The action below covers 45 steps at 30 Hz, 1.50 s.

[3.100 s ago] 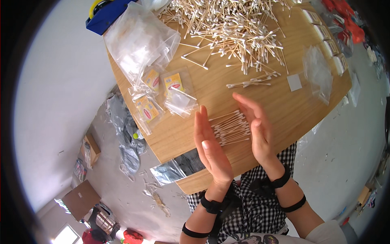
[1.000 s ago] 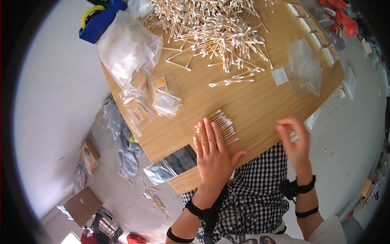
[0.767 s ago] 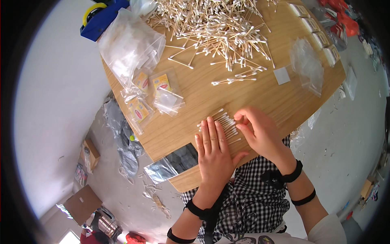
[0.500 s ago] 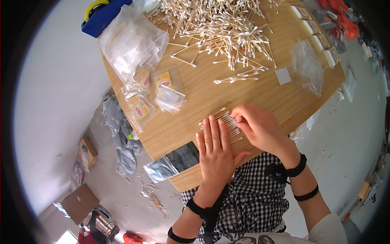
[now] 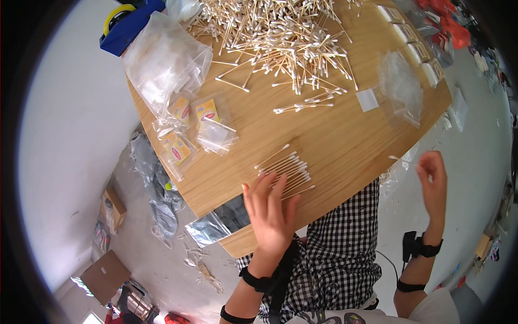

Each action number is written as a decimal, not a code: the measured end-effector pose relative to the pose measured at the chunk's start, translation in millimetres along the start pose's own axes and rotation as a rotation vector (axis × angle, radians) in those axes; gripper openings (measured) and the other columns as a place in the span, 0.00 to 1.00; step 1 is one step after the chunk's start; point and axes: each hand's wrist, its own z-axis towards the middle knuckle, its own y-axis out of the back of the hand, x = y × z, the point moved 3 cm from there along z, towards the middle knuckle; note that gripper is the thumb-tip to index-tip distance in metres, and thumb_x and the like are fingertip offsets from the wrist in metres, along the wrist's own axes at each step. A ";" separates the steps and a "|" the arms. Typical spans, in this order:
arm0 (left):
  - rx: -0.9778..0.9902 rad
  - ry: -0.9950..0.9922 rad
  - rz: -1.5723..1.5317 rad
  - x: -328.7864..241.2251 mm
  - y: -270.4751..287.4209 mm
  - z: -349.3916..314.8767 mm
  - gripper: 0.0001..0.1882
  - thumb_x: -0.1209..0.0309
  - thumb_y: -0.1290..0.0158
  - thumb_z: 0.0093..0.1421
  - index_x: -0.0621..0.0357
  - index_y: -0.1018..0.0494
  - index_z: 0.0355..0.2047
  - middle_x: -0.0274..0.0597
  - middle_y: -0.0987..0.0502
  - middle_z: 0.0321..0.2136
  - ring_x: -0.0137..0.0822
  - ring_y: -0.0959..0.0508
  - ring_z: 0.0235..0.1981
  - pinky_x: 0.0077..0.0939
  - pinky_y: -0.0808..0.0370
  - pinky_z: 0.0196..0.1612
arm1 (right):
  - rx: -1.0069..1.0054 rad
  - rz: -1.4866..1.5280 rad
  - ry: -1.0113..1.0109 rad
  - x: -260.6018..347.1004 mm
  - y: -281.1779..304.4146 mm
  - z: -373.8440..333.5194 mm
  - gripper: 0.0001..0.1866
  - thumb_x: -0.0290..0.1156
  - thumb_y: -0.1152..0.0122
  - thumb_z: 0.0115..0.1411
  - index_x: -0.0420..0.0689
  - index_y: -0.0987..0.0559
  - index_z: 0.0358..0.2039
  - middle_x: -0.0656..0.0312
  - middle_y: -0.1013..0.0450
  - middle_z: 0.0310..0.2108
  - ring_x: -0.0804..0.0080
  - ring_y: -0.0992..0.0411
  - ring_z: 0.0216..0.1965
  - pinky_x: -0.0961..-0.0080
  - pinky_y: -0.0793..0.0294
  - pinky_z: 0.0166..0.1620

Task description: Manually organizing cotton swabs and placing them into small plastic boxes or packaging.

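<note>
A row of cotton swabs (image 5: 294, 168) lies side by side near the front of the wooden table (image 5: 324, 140). My left hand (image 5: 268, 218) is open, fingers spread, with its fingertips at the left ends of that row; whether they press on the swabs I cannot tell. Out to the right, past the table edge, my right hand (image 5: 433, 183) pinches a single cotton swab (image 5: 402, 160) whose white tip points left. A big loose heap of swabs (image 5: 286, 46) covers the far part of the table, and several strays (image 5: 307, 103) lie just in front of it.
At the left are clear plastic bags (image 5: 167, 62) and small bagged yellow cards (image 5: 206, 110). A blue tape dispenser (image 5: 127, 32) stands far left. White card (image 5: 367, 100), clear bags (image 5: 400, 89) and packed swab bundles (image 5: 418, 52) lie right. A dark pouch (image 5: 233, 213) sits by the front-left edge.
My right hand has left the row and swung right beyond the table edge, holding one swab. My left hand has slid back toward me, its fingers lifted and spread, uncovering more of the row.
</note>
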 end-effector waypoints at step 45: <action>-0.498 0.387 -1.225 3.0 -15.7 35.5 0.44 0.40 0.62 0.64 0.61 0.59 0.67 0.52 0.59 0.69 0.45 0.60 0.70 0.42 0.65 0.69 | 0.322 1.053 0.266 128.9 -207.8 29.3 0.36 0.55 0.66 0.68 0.32 0.41 0.60 0.46 0.43 0.62 0.59 0.47 0.66 0.63 0.51 0.67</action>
